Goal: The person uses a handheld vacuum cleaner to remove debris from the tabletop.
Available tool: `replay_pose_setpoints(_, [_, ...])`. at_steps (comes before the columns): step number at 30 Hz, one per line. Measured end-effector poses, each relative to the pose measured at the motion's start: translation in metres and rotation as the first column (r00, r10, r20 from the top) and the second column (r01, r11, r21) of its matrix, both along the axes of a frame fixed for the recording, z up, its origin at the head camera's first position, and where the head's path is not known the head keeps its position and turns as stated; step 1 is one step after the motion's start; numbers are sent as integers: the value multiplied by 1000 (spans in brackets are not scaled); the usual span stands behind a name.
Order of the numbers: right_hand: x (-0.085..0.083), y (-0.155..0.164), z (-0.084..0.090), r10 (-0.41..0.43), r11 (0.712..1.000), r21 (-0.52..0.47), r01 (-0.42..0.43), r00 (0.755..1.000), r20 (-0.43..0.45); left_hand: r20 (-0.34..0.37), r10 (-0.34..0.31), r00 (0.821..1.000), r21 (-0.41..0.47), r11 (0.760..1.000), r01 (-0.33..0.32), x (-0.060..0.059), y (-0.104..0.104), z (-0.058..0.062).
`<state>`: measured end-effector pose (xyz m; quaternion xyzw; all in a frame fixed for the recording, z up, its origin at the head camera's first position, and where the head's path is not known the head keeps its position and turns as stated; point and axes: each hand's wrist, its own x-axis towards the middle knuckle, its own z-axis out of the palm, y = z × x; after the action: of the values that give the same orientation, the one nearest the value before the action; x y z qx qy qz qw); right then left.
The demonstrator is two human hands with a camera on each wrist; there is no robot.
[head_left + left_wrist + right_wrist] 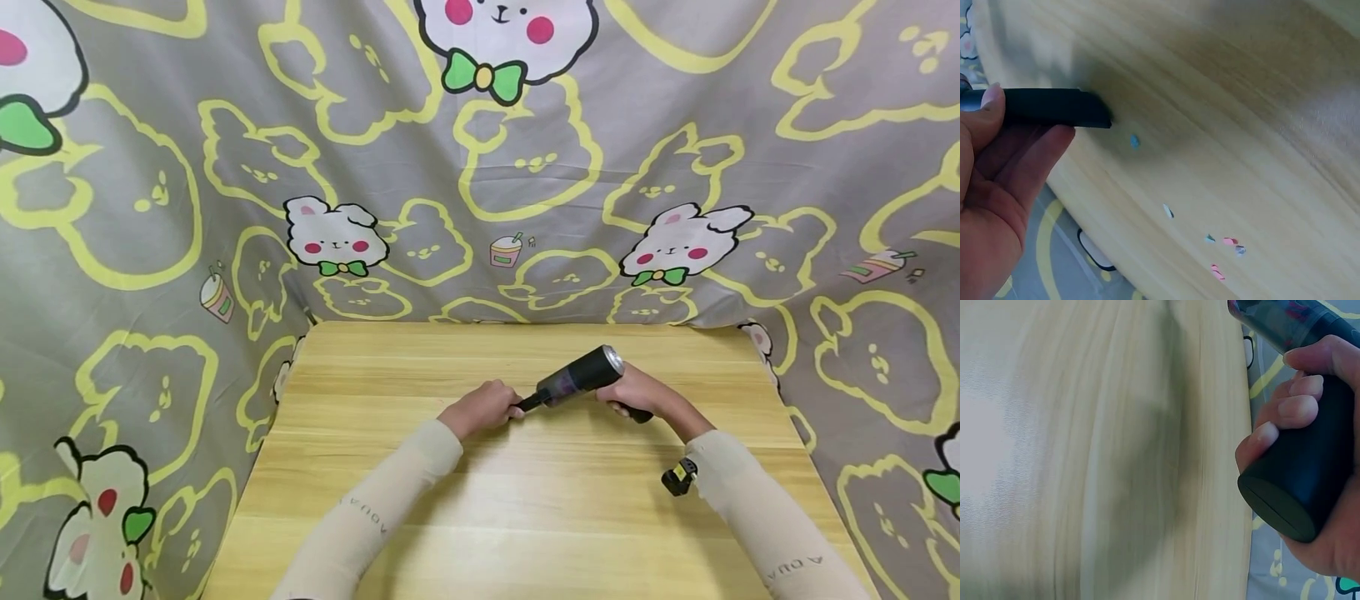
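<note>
Head view: handheld vacuum (pixel 581 379) between hands; right hand (pixel 633 392) grips handle, left hand (pixel 483 407) nozzle.

- Both arms wear long, close-fitting sleeves in a pale cream colour, reaching from the upper arm to the wrist.
- The left sleeve (pixel 382 492) carries small dark lettering along the forearm, seemingly "AQUA", though it is too small to read for certain.
- The right sleeve (pixel 757 517) bears the same lettering nearer the elbow.
- A small black device with a yellow mark (pixel 678 477) sits strapped at the right wrist.
- The left hand (pixel 483 407) and right hand (pixel 637 392) are bare, with short, unpainted nails.
</note>
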<state>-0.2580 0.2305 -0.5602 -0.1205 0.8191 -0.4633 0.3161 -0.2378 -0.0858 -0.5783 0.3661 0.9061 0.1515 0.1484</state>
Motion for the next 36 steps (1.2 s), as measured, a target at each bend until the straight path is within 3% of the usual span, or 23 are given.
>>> replay_pose_setpoints(12, [-14, -15, 12, -29, 999, 31, 29, 1000, -7, 1, -31, 1000, 43, 999, 31, -21, -16, 0])
replay_pose_setpoints(19, [-22, -22, 14, -28, 999, 39, 28, 1000, -7, 34, -15, 999, 50, 999, 13, -32, -21, 3])
replay_pose_setpoints(24, [-27, -27, 13, -68, 997, 39, 67, 998, 17, 21, -16, 1000, 50, 999, 15, -39, -25, 1])
replay_pose_setpoints(32, [-32, -39, 12, -100, 994, 52, 98, 994, 42, 83, 61, 995, 62, 996, -67, -45, -34, 1])
replay_pose_setpoints(36, [-34, -44, 10, -117, 992, 43, 115, 991, 68, 89, 67, 994, 58, 996, -72, -48, -37, 1])
